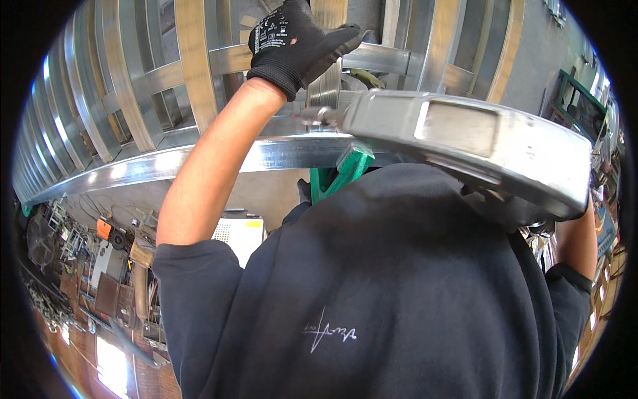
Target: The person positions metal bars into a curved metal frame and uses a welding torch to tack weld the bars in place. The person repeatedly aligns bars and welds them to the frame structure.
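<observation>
My left hand [292, 46], in a black knitted glove, is over the metal frame [392, 58] at the top, beside an upright tube. Its thumb stretches out across that tube; the other fingers are mostly hidden. My right hand [508, 207], dark-gloved and largely covered, is shut on a silver box-shaped tool [525, 143]. This tool has a rectangular recess on its side and a narrow tip pointing left. Its blurred tip is near the frame's joint, where a small red light spot shows. A shiny curved-looking rail [279, 156] runs along the frame's near side.
A green metal support [352, 169] meets the rail from below. Under the frame stands a white perforated box [239, 236]. Tools and scrap parts [113, 266] crowd the lower left, with an orange item [104, 229] among them. A dark green framed object [578, 100] is at the right.
</observation>
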The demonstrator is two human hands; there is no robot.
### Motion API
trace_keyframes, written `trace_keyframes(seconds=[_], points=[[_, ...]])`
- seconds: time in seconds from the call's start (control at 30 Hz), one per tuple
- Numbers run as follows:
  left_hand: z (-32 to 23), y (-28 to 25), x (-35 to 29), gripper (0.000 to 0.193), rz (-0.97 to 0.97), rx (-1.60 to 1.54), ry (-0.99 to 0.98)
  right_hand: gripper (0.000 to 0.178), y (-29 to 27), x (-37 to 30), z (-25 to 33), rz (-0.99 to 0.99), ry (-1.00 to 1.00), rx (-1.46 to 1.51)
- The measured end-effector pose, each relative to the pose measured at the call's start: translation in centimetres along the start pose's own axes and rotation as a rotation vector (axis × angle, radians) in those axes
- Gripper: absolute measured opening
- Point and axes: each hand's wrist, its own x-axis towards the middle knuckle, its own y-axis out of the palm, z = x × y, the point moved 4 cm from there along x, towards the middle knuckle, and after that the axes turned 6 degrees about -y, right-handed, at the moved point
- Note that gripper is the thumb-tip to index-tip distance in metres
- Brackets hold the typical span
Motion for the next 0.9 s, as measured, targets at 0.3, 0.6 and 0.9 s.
trace_keyframes(seconds=[0.3,0.6,0.9], points=[[-0.1,-1.0,0.3,0.134,0.028,-0.156,-0.225,0.052,-4.3,-1.9,-2.5,-0.071,-0.162,-0.121],[-0.7,-2.3,0.5,0.131,0.048,-0.248,-0.255,0.052,-2.7,0.4,-2.0,-0.094,-0.188,-0.219],[-0.5,-1.5,0.5,0.128,0.066,-0.284,-0.265,0.056,-1.7,2.9,-0.9,-0.033,0.014,0.362]])
